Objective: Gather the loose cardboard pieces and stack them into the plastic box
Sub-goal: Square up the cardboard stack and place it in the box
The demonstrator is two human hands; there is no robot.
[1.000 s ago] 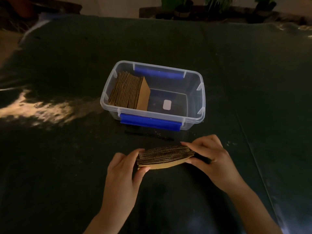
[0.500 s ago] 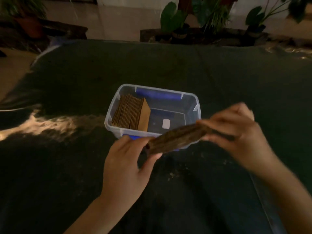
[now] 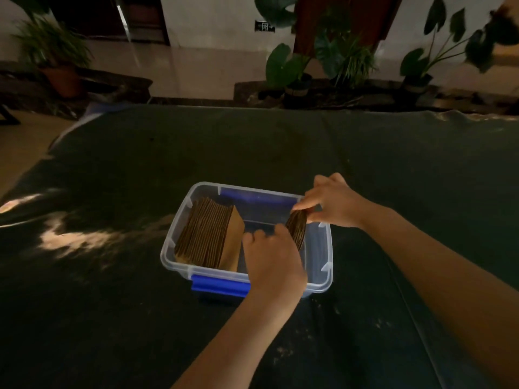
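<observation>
Two hands, left hand (image 3: 273,259) and right hand (image 3: 334,202), pinch one cardboard bundle (image 3: 297,227) over one plastic box (image 3: 323,272).

Brown cardboard stack (image 3: 207,237) on edge in clear plastic box (image 3: 323,256)

The plastic box (image 3: 325,248) is clear and glossy, with blue plastic latches (image 3: 220,284). The cardboard pieces (image 3: 207,237) show matt brown faces and ribbed corrugated edges. A dark matt covering lies over the counter (image 3: 112,318).
</observation>
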